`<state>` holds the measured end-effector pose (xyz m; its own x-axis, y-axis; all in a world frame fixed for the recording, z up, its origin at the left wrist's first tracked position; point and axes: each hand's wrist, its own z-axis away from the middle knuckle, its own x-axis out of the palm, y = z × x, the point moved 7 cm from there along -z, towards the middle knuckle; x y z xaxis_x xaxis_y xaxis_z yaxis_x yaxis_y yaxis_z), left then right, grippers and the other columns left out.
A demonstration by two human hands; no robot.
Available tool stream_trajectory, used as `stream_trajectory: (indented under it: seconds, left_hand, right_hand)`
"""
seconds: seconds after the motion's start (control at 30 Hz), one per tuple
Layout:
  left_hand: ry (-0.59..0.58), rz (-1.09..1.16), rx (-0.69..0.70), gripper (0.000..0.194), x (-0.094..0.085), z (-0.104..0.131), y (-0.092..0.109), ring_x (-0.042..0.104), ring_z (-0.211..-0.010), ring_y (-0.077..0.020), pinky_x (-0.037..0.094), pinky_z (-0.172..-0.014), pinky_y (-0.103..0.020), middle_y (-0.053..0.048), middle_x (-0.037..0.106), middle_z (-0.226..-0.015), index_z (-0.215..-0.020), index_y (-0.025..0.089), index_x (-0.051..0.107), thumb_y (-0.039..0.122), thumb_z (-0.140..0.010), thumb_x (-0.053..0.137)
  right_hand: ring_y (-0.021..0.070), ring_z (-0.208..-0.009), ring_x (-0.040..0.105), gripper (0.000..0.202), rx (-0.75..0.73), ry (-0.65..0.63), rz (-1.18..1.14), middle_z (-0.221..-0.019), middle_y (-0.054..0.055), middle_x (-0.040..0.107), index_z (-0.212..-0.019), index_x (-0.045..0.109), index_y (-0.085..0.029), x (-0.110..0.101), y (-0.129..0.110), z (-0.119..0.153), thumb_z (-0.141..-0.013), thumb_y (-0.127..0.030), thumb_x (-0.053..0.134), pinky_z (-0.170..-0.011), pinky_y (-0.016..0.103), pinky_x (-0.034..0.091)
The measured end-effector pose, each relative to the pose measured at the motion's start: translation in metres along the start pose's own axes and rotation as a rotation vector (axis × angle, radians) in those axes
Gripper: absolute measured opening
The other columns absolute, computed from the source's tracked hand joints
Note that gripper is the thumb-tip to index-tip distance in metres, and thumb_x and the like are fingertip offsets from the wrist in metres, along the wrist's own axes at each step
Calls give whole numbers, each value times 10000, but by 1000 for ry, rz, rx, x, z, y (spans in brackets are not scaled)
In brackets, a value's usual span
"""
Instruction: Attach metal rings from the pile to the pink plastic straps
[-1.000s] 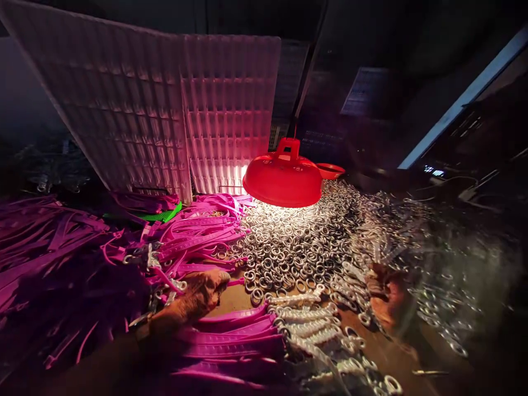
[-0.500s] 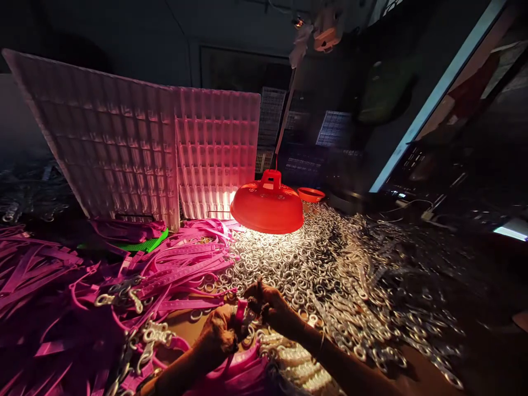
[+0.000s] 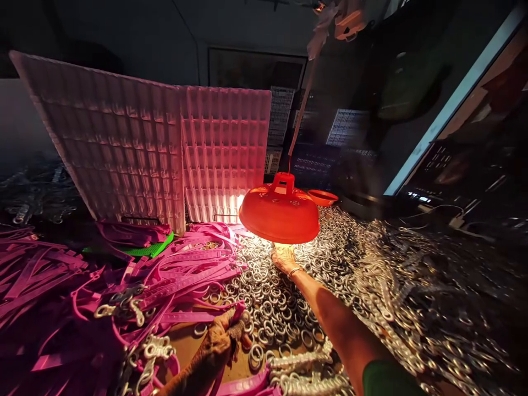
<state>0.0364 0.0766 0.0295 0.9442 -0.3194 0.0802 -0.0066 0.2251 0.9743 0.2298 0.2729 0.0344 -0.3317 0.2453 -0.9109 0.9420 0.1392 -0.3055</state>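
Observation:
My left hand (image 3: 223, 336) is closed around a pink strap (image 3: 237, 309), whose end sticks up past the thumb; the rest of it is mostly hidden by the hand. Metal rings (image 3: 270, 316) lie loose just right of that hand. My right hand (image 3: 284, 258) reaches out over the ring pile, right under the red lamp shade (image 3: 280, 215). Glare and the shade's rim hide its fingertips, so whether it grips a ring cannot be seen.
Many pink straps (image 3: 193, 261) cover the left side, with metal clasps (image 3: 154, 352) near the front. Two upright ribbed panels (image 3: 225, 148) stand behind. A green tray (image 3: 159, 246) holds straps. Metal hardware (image 3: 396, 297) spreads right. A red bowl (image 3: 324, 198) sits at the back.
My right hand has left my left hand and stretched forward to the rings under the lamp. My left hand stays low with the pink strap. The view has shifted slightly.

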Motion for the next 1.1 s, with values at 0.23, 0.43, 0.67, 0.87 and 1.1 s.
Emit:
stream_trajectory:
  seconds: [0.23,0.43,0.67,0.87,1.1]
  left_hand:
    - [-16,30,11,444,-1,-8,-7,446,-513,-98,317,-518,-227,-7,567,-586,-838,137,603,569,-758,541]
    - [143,-9,90,425,-7,-8,-1,375,-452,-64,294,-472,-217,-14,546,-557,-615,111,581,506,-765,535]
    - [109,-8,143,308,-5,-4,4,378,-430,-64,286,-424,-197,5,559,-569,-788,139,583,443,-770,542]
    - [114,-50,130,334,-11,-8,-13,369,-378,-62,261,-384,-197,40,452,-447,-678,138,563,453,-781,529]
    - [104,32,127,271,-7,-11,-3,359,-423,-61,276,-420,-198,31,490,-481,-710,142,593,412,-731,597]
  right_hand:
    - [190,-744,513,243,-79,-15,-51,-754,79,592,-845,582,-109,-15,-17,26,-648,-51,453,-727,326,353]
    - [137,-700,553,201,-323,-65,-297,-792,43,629,-867,588,-137,-29,-68,100,-722,-94,455,-673,241,397]
    - [105,-518,478,235,-338,-116,-614,-619,14,566,-773,587,-154,-30,-107,149,-866,-267,404,-524,224,349]
    - [145,-653,547,175,-120,-215,-983,-726,38,602,-832,598,-148,-20,-101,154,-777,-301,533,-597,258,423]
    - [122,-653,515,212,146,-227,-1212,-739,22,584,-807,568,-158,-10,-96,157,-721,-351,588,-575,230,410]
